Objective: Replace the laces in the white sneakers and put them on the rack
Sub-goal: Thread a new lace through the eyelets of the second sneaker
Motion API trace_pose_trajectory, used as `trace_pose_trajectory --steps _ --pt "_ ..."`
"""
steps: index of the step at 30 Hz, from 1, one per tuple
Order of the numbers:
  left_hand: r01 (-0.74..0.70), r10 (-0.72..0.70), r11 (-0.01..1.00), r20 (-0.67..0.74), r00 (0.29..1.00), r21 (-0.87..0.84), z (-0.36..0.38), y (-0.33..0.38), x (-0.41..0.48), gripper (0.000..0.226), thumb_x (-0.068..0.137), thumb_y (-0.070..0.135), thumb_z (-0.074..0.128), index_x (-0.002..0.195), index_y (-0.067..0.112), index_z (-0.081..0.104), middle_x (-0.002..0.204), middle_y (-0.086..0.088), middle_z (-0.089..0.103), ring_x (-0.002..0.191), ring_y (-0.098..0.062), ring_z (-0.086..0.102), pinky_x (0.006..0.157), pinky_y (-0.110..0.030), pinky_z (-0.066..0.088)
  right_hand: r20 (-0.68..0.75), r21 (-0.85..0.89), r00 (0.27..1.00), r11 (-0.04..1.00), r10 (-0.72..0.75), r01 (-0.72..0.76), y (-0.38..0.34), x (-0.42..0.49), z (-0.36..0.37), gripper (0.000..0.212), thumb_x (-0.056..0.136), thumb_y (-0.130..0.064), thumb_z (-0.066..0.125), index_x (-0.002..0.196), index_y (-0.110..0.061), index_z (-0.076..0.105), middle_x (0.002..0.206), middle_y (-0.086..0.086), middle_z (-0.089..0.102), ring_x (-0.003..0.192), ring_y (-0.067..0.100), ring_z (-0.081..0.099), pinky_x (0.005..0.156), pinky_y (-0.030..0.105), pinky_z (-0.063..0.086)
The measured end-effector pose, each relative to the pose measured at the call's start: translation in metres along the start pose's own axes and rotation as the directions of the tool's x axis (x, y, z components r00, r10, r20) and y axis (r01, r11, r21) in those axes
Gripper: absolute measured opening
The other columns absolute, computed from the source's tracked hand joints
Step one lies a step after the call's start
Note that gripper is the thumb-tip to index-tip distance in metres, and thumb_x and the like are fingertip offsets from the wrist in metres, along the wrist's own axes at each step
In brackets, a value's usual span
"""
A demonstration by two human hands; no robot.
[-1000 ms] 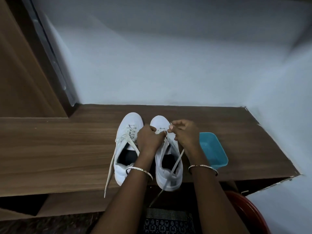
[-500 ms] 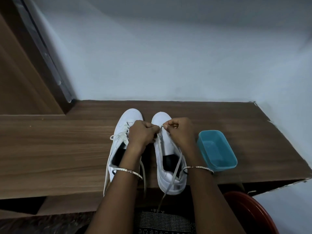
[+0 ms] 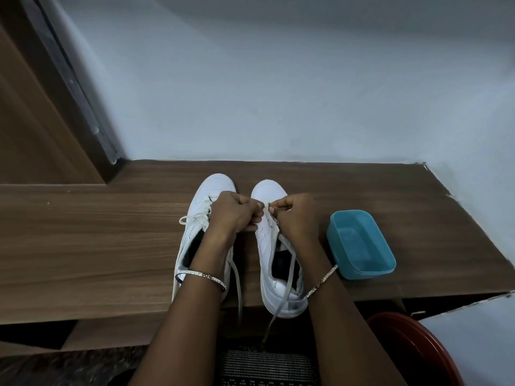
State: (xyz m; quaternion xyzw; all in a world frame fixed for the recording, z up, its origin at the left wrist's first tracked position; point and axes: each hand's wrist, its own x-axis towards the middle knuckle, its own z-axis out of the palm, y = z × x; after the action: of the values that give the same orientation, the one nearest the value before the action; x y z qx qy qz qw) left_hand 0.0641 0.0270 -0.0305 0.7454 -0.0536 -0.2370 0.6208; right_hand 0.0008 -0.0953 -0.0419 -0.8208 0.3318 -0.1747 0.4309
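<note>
Two white sneakers sit side by side on the wooden desk (image 3: 83, 240), toes pointing to twelve o'clock, heels at the near edge. Left sneaker (image 3: 211, 188) first: its lace (image 3: 195, 218) is threaded through the upper eyelets, a loop sticking out at nine o'clock, and one loose end trails down past the heel and over the desk's edge. Right sneaker (image 3: 269, 190) now, and this is where the work is. Both hands meet right over its lower eyelets. Left hand (image 3: 237, 215) is curled into a tight fist, thumb and fingers pinched on the right sneaker's lace (image 3: 287, 277). Right hand (image 3: 295, 215) is closed just the same, fingertips nipping that lace at the eyelet, knuckles nearly touching the left hand's. From there the lace runs back along the tongue, across the dark opening, over the heel and hangs off the desk at six o'clock. Each wrist wears a thin silver bangle (image 3: 203, 275). Over at three o'clock from the right sneaker, just beside the right wrist, a teal plastic tub (image 3: 362, 243) stands open. Down at five o'clock, below the desk, a red round rim (image 3: 412, 338) shows.
</note>
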Motion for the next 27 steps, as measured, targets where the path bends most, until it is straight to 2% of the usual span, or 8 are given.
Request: trace_pose_trajectory --steps 5,9,11,14,15,19,25,27 --pt "-0.106 0.116 0.987 -0.086 0.989 0.117 0.003 -0.006 -0.004 0.006 0.082 0.007 0.073 0.079 0.011 0.077 0.070 -0.008 0.074 0.067 -0.023 0.073 0.070 -0.044 0.062 0.058 0.181 0.991 0.975 0.119 -0.127 -0.001 -0.004 0.001 0.009 0.074 -0.017 0.085 0.073 -0.023 0.078 0.072 -0.002 0.076 0.073 0.016 0.073 0.078 0.043 0.061" --pt "-0.158 0.190 0.964 -0.141 0.971 0.216 0.008 -0.009 -0.007 0.007 0.077 0.014 0.079 0.078 0.020 0.077 0.061 0.000 0.072 0.057 -0.014 0.071 0.072 -0.034 0.061 0.122 0.282 0.979 0.940 0.165 -0.194 -0.004 -0.007 -0.004 0.007 0.075 -0.011 0.085 0.077 -0.016 0.080 0.076 0.005 0.077 0.077 0.021 0.075 0.080 0.043 0.061" --pt "-0.180 0.231 0.944 -0.166 0.959 0.275 0.009 -0.009 -0.011 0.007 0.078 0.016 0.079 0.083 0.021 0.076 0.061 0.003 0.071 0.055 -0.007 0.069 0.070 -0.028 0.059 0.174 0.300 0.969 0.927 0.178 -0.225 -0.009 -0.007 -0.010 0.010 0.079 -0.006 0.081 0.089 -0.005 0.079 0.086 0.013 0.077 0.083 0.024 0.074 0.080 0.037 0.061" --pt "-0.203 0.268 0.926 -0.175 0.947 0.319 0.010 -0.009 -0.013 0.013 0.077 0.020 0.079 0.090 0.023 0.077 0.063 0.005 0.071 0.060 -0.006 0.069 0.075 -0.031 0.057 0.224 0.241 0.957 0.941 0.183 -0.237 -0.016 -0.008 -0.017 0.018 0.084 0.005 0.072 0.101 0.001 0.075 0.095 0.017 0.074 0.077 0.019 0.069 0.062 0.020 0.057" --pt "-0.204 0.272 0.921 -0.172 0.947 0.331 0.010 -0.008 -0.013 0.013 0.078 0.021 0.079 0.091 0.023 0.077 0.063 0.005 0.071 0.061 -0.006 0.069 0.076 -0.031 0.057 0.213 0.223 0.959 0.947 0.185 -0.232 -0.017 -0.008 -0.015 0.018 0.084 0.007 0.070 0.099 -0.001 0.076 0.094 0.016 0.074 0.074 0.018 0.069 0.061 0.020 0.057" --pt "-0.236 0.316 0.898 -0.172 0.933 0.371 0.012 -0.012 -0.013 0.010 0.078 0.022 0.078 0.088 0.023 0.077 0.064 0.005 0.071 0.063 -0.008 0.069 0.073 -0.033 0.057 0.076 0.079 0.978 0.977 0.193 -0.198 -0.017 -0.005 -0.003 0.030 0.079 0.001 0.065 0.072 -0.026 0.077 0.088 0.004 0.077 0.083 0.020 0.072 0.081 0.040 0.061" --pt "-0.269 0.410 0.818 -0.187 0.893 0.509 0.016 -0.014 -0.012 0.004 0.086 0.019 0.066 0.086 0.017 0.069 0.080 0.000 0.072 0.079 -0.021 0.067 0.068 -0.029 0.044 -0.007 0.054 0.976 0.975 0.218 -0.217 -0.024 -0.006 -0.003 0.008 0.072 -0.018 0.076 0.072 -0.026 0.073 0.088 -0.001 0.076 0.086 0.022 0.071 0.083 0.039 0.058" --pt "-0.285 0.430 0.804 -0.179 0.885 0.522 0.018 -0.016 -0.012 0.004 0.090 0.014 0.059 0.089 0.011 0.062 0.084 -0.006 0.070 0.082 -0.027 0.065 0.067 -0.032 0.042 0.012 0.093 0.966 0.961 0.260 -0.260 -0.021 -0.004 -0.004 0.023 0.062 -0.025 0.084 0.072 -0.023 0.064 0.089 0.001 0.073 0.085 0.023 0.070 0.083 0.039 0.058"
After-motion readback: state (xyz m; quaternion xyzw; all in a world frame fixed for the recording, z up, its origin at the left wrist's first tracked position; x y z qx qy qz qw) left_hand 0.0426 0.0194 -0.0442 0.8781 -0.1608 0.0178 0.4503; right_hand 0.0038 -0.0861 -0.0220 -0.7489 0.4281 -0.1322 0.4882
